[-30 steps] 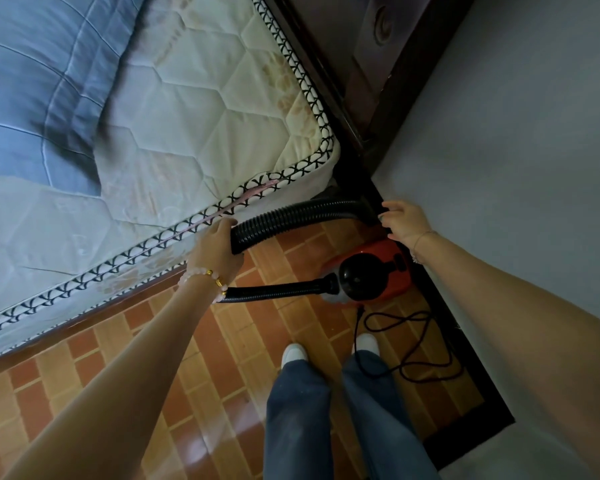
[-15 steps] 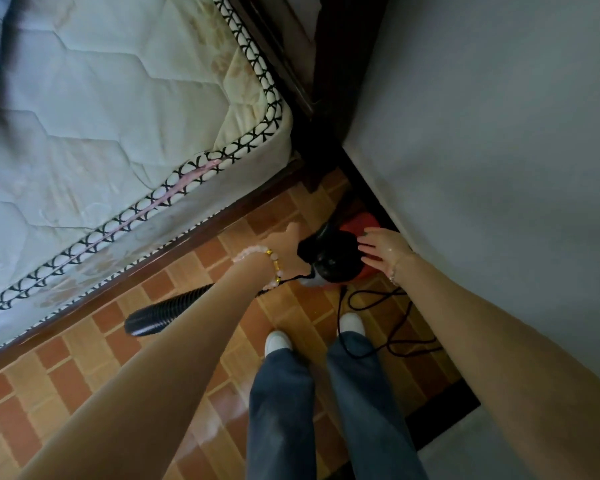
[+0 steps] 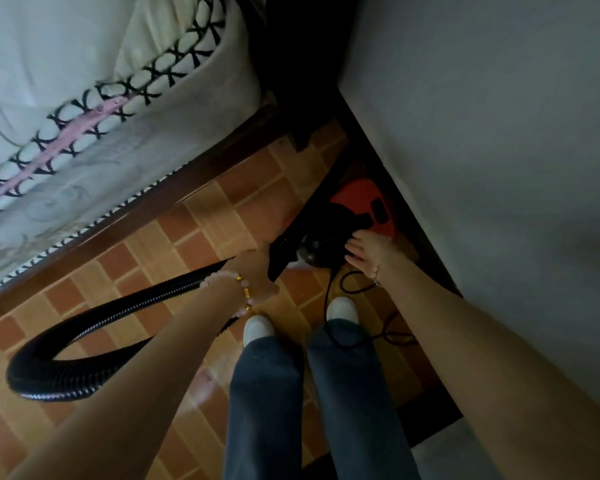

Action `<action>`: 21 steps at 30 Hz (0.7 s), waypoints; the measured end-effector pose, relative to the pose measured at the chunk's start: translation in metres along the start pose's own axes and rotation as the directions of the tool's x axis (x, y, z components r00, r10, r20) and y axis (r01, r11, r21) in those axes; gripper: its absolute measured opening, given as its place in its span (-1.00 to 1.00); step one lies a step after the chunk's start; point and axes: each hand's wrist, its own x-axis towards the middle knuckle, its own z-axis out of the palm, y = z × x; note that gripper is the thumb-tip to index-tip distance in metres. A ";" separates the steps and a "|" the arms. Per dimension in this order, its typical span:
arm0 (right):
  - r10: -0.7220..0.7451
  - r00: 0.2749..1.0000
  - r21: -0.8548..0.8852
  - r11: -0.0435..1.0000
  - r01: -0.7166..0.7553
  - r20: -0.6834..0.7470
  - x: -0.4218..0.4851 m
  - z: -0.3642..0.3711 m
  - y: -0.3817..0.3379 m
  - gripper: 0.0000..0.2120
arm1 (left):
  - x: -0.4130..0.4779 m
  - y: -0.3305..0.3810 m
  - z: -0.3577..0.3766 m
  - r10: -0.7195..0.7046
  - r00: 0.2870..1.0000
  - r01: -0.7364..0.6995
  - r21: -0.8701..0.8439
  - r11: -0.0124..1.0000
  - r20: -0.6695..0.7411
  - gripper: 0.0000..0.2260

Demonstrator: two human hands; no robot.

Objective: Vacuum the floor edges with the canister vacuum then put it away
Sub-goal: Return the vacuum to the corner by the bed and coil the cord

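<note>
R hand [image 3: 369, 251]: fingers straight, on canister vacuum [image 3: 357, 202] top; nearer.
L hand [image 3: 257, 271]: grips hose [image 3: 136, 306] just left of canister vacuum.

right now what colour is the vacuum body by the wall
The vacuum body is red with black parts; head view.

Glossy ribbed plastic hose [image 3: 84, 372]; quilted cloth mattress [image 3: 66, 64]; smooth tiled floor [image 3: 201, 223].

Mattress [image 3: 84, 46]: white, quilted; black cross-pattern edging with a pink strip.
Bed frame [image 3: 201, 171]: dark rail under the mattress.
Floor [image 3: 194, 230]: orange-brown brick-pattern tiles.
Wall [image 3: 482, 116]: plain grey, right side.
Shoes [image 3: 257, 329]: white, on the floor.
</note>
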 end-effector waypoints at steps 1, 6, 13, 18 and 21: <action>-0.001 1.000 -0.011 1.000 0.001 -0.002 0.002 0.003 0.001 -0.57 | 0.004 -0.005 0.005 0.010 1.000 -0.010 0.012 1.000 -0.023 -0.44; 0.030 0.997 0.119 0.992 -0.038 0.065 0.011 0.010 0.007 -0.53 | 0.003 -0.015 -0.002 0.030 0.997 -0.031 -0.021 0.999 -0.064 -0.51; 0.027 0.996 0.295 0.954 -0.052 0.089 0.014 0.051 -0.009 -0.56 | -0.013 -0.028 -0.034 0.041 0.985 -0.046 -0.027 0.999 -0.167 -0.54; 0.005 0.996 0.275 0.961 -0.030 0.091 0.018 0.070 -0.023 -0.54 | -0.020 -0.040 -0.062 0.052 0.963 -0.045 0.035 0.998 -0.263 -0.57; -0.009 0.994 0.236 0.972 -0.016 0.105 0.023 0.075 -0.024 -0.55 | -0.023 -0.042 -0.072 0.065 0.952 -0.046 0.071 0.996 -0.299 -0.57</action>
